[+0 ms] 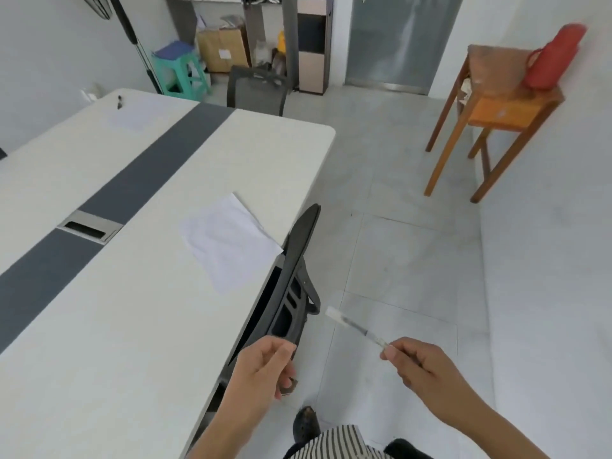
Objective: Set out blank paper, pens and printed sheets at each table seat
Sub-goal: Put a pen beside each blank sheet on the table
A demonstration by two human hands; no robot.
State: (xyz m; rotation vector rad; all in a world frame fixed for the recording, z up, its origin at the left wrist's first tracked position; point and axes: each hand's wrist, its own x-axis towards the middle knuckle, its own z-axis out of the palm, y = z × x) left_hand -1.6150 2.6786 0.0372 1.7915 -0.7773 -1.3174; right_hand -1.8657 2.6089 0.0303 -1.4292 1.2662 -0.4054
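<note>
A clear pen (356, 327) is pinched by one end in the right hand (420, 362), in the air beside a black chair (298, 276); the left hand (265, 366) is curled by the chair back, and whether it holds anything cannot be told. A white sheet (228, 240) lies at the desk (116, 326) edge by that chair, any print on it too faint to read.

Open floor (397, 246) right of the table (132, 326); a chair back (298, 270) bars its edge by the paper (228, 240).
</note>
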